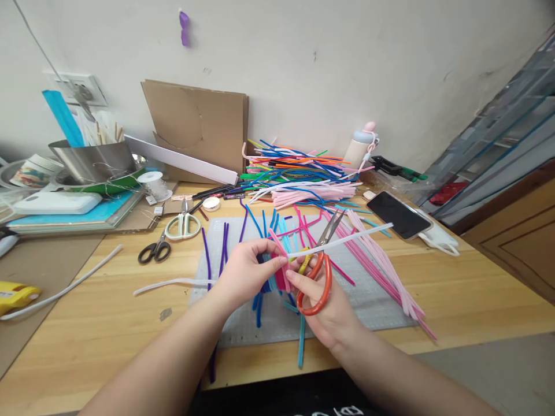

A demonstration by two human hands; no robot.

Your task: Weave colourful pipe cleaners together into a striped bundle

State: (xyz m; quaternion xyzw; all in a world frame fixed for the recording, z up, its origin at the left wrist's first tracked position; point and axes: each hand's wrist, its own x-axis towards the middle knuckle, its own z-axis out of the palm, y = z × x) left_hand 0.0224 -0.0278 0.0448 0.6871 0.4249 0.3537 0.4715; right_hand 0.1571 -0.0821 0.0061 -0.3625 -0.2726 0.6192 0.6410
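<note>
My left hand (245, 268) is closed, pinching a pink pipe cleaner (278, 241) against a bundle of blue, magenta and pink pipe cleaners (271, 278). In my right hand (323, 303) are red-handled scissors (318, 286), their blades pointing up and away from me, slightly apart. The thumb and fingertips of that hand also meet the bundle's right side. A white pipe cleaner (347, 240) crosses in front of the blades and sticks out to the right. Blue, purple and magenta ends stick out around the bundle; its underside is hidden by my hands.
Beneath my hands lies a grey cutting mat (368, 312), with pink pipe cleaners (385, 268) on its right. Behind is a colourful pipe-cleaner pile (303, 173). White-handled scissors (182, 225) and black-handled scissors (154, 252) lie left, a phone (399, 215) right. Cardboard (199, 127) leans against the wall.
</note>
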